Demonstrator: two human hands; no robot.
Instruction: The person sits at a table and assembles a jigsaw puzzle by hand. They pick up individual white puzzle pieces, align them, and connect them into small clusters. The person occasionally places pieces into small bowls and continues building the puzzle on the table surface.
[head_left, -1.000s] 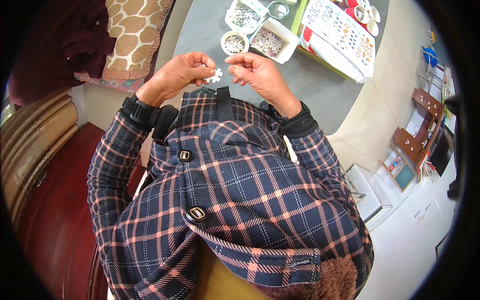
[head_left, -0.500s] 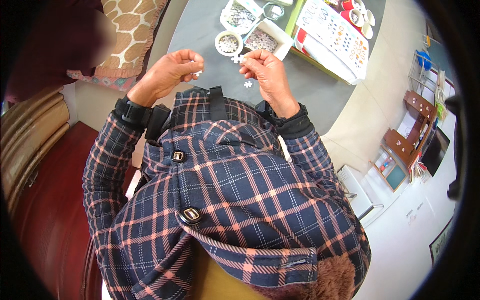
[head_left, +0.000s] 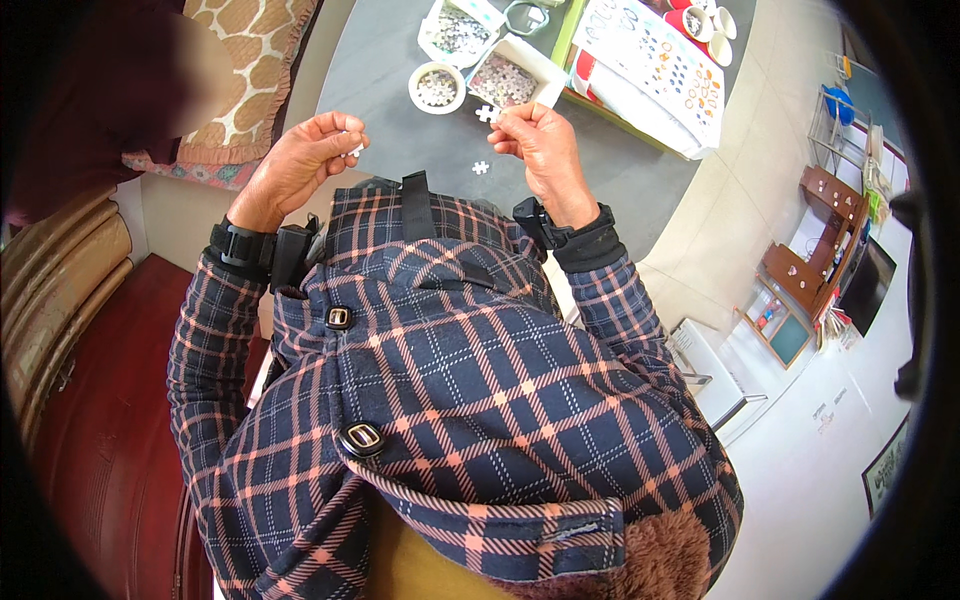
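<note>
Beyond the checked jacket [head_left: 450, 380], the left hand [head_left: 290, 165] has its grip narrow on a white puzzle piece [head_left: 355, 151], mostly covered, so I cannot tell whether there is more than one. The right hand [head_left: 545, 145] showed no piece a second ago; now its grip pinches a flat white piece [head_left: 487, 114] by one edge, and the hands are wider apart. Each thus seems to have its own piece, the two not joined. A loose piece [head_left: 480, 168], now in plain view, lies between the hands on the grey surface [head_left: 640, 190]. Just past the right hand's piece stand a round tub [head_left: 440, 109] and a white box [head_left: 545, 75], both holding many pieces, with another pale container [head_left: 430, 45] of them behind. Farther right lies a printed sheet [head_left: 660, 65], then red-and-white cups [head_left: 690, 22].
</note>
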